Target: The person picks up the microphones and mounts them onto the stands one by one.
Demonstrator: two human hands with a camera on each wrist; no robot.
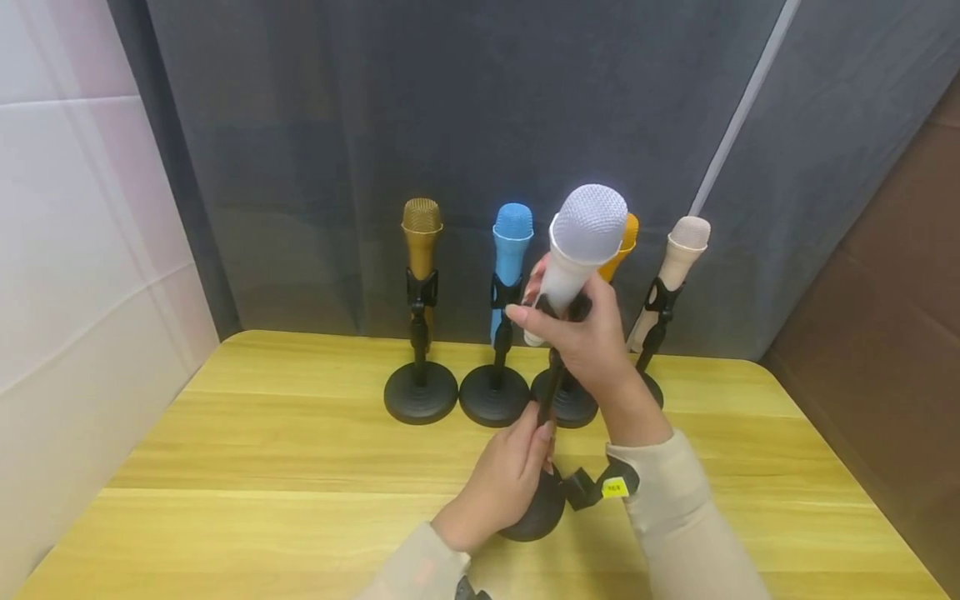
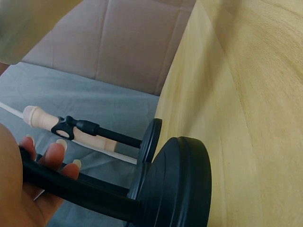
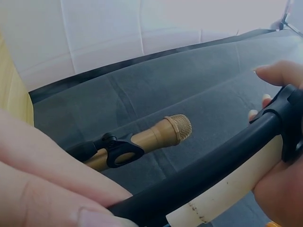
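Note:
A white microphone (image 1: 592, 225) sits in the clip (image 3: 291, 113) of a black desk stand, its mesh head leaning up toward me. My right hand (image 1: 600, 333) grips it around the clip, thumb on the near side. Lower down, my left hand (image 1: 502, 471) holds the stand's black pole (image 2: 85, 189) just above the round base (image 2: 184, 179). Whether that base touches the table, I cannot tell. In the right wrist view, the white handle (image 3: 227, 189) runs alongside the pole, with left-hand fingers (image 3: 52, 175) pinching the pole's lower part.
Behind stand a gold microphone (image 1: 422, 237), a blue one (image 1: 512, 242), an orange one (image 1: 628, 233) partly hidden by my right hand, and a beige one (image 1: 682, 250), all on black stands. They line the back of the wooden table (image 1: 300, 450), before a grey curtain (image 1: 450, 100).

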